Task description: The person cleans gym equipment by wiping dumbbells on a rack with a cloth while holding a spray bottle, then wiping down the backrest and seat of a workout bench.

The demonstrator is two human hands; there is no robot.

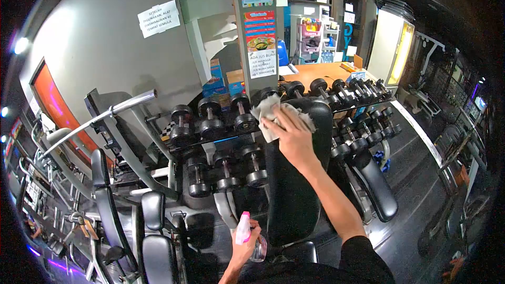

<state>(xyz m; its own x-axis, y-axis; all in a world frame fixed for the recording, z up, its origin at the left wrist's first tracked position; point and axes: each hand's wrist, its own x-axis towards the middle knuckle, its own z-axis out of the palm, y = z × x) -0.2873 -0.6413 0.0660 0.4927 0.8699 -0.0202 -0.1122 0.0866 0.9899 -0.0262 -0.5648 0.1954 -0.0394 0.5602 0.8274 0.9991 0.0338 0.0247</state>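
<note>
A pale, crumpled cloth (270, 111) lies under the fingers of my right hand (293, 134), pressed against the upper part of a black padded backrest (297, 189). The cloth sticks out on both sides of that hand. Lower down, left of the backrest, my left hand (245, 244) is wrapped round a spray bottle (243, 229) with a pink and white head. The bottle's clear body shows partly below the fingers.
Dumbbells (225, 171) fill a two-tier rack behind the backrest, on both sides. Other black benches (158, 255) stand at the lower left, another bench (376, 186) at the right. A barbell (105, 118) rests at the left. An orange counter (321, 71) is behind.
</note>
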